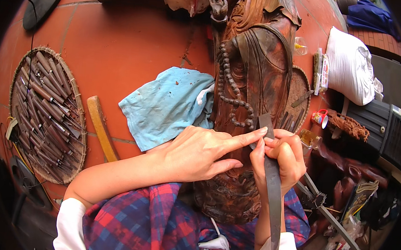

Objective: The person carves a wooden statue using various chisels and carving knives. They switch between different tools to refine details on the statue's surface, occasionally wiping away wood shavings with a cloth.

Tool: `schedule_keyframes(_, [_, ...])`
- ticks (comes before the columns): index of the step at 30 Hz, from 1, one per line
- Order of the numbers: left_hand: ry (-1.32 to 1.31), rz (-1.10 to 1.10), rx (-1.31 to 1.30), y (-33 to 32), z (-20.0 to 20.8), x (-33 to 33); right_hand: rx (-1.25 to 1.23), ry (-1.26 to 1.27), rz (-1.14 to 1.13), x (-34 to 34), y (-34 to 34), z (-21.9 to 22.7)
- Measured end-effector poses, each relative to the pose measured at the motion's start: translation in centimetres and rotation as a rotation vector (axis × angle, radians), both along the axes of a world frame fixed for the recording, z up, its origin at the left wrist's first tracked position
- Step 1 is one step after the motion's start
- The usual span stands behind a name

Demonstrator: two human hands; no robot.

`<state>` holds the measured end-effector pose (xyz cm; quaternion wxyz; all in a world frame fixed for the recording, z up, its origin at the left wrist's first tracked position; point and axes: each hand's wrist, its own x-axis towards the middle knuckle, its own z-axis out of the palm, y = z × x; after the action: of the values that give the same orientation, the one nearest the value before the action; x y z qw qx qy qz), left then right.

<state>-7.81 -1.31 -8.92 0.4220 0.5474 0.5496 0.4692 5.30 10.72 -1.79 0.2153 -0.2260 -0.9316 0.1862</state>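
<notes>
A long, flat dark grey file (273, 195) with a tapered lower end is gripped in my right hand (291, 161). The fingers of that hand are bent, with thumb and fingertips pinched near the file's upper part. My left hand (194, 152) reaches across from the left, forefinger stretched to the file's upper part beside the right fingertips. Its thumb points out apart from the forefinger, and the other fingers are curled; nothing is held in it. Behind both hands lies a carved dark wooden statue (264, 78) with a bead string (229, 76), its lower end close to my lap.
At left, a round woven basket (84, 135) holds several wooden-handled carving tools. A light blue cloth (165, 101) and wooden handle (100, 127) lie nearer. On the right are a white sack (349, 65), a red cup (319, 118), a second basket (304, 81) and a metal frame (335, 222).
</notes>
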Motion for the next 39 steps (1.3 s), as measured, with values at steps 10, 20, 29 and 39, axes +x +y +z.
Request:
schedule_keyframes(10, [0.006,0.073,0.037,0.2,-0.1,-0.8,0.08,-0.029,0.016,-1.8,-0.2,0.3])
schedule_keyframes(20, [-0.005,0.119,0.07,0.5,-0.4,-1.7,0.126,-0.045,0.053,-2.5,0.1,-0.1])
schedule_keyframes(29, [-0.058,0.082,0.06,0.4,-0.4,-1.3,0.147,-0.058,0.084,-1.8,0.0,-0.1])
schedule_keyframes(39, [-0.093,-0.009,-0.015,-0.2,0.0,-0.6,0.175,-0.084,0.137,-0.3,-0.4,0.0])
